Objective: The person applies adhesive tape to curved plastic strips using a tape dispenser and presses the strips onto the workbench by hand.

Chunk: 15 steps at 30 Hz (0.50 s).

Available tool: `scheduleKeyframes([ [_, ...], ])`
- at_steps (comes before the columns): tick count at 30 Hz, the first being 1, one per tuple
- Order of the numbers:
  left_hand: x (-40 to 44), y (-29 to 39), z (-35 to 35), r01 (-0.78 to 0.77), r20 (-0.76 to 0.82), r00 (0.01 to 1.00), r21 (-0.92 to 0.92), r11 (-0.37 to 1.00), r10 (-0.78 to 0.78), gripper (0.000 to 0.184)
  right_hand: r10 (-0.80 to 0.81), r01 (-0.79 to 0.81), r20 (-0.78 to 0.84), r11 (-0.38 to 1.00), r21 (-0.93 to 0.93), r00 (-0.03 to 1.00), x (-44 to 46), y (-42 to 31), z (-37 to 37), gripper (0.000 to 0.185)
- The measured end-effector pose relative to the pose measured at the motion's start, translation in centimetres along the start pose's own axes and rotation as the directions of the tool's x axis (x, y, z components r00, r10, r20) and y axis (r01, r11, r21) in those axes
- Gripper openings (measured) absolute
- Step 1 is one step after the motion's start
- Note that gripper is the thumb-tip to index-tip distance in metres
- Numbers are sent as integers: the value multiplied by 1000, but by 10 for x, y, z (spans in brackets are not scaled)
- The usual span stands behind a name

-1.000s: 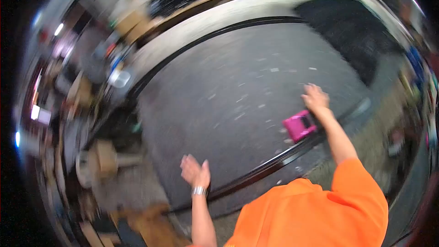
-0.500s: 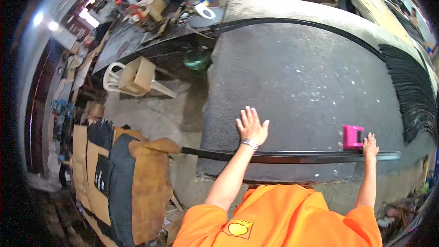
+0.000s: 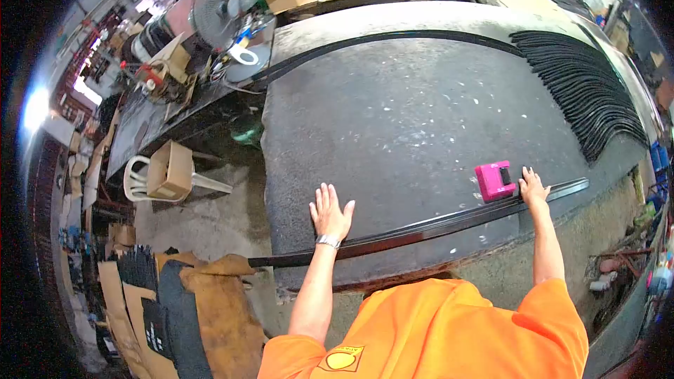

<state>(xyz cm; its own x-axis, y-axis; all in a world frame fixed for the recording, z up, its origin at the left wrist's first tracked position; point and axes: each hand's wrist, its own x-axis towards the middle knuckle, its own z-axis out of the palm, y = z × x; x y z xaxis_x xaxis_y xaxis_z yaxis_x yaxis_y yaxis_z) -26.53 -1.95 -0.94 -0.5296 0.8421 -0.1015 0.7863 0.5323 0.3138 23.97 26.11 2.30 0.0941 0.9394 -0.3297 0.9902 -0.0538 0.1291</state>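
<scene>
A long bundle of black strips [image 3: 421, 228] lies along the near edge of the dark worktable [image 3: 393, 119]. My left hand [image 3: 331, 219], with a metal watch at the wrist, rests open with fingers spread, its heel beside the strips. Toward the strips' right end, my right hand [image 3: 533, 188] is open on or just over them, fingers apart. Just left of that hand sits a pink block-shaped tool [image 3: 494, 181] with a dark part on its right side. Neither hand holds anything.
Many black strips [image 3: 590, 91] lie in a fanned row at the table's right. More run along the far edge. A white chair [image 3: 137, 179] with a cardboard box [image 3: 170, 170] stands left. Brown leather-like sheets [image 3: 221, 309] are at lower left. A fan [image 3: 219, 10] and part of another person stand behind.
The camera view has turned and steadied. Both hands have stayed open, and my left hand has come down near the strips. The pink tool remains beside my right hand.
</scene>
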Motion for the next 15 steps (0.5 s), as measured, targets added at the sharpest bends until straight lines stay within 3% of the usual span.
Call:
scheduleKeyframes([
  [4,0,4,-13,63,115,991,28,998,-66,83,19,-17,-47,999,45,999,-2,5,13,55],
  [7,21,1,-14,102,52,993,67,993,-105,84,27,-25,-39,998,55,999,-2,4,14,55],
  [15,195,-58,-40,121,52,991,78,990,-125,87,0,0,-10,1000,32,1000,7,4,19,57],
])
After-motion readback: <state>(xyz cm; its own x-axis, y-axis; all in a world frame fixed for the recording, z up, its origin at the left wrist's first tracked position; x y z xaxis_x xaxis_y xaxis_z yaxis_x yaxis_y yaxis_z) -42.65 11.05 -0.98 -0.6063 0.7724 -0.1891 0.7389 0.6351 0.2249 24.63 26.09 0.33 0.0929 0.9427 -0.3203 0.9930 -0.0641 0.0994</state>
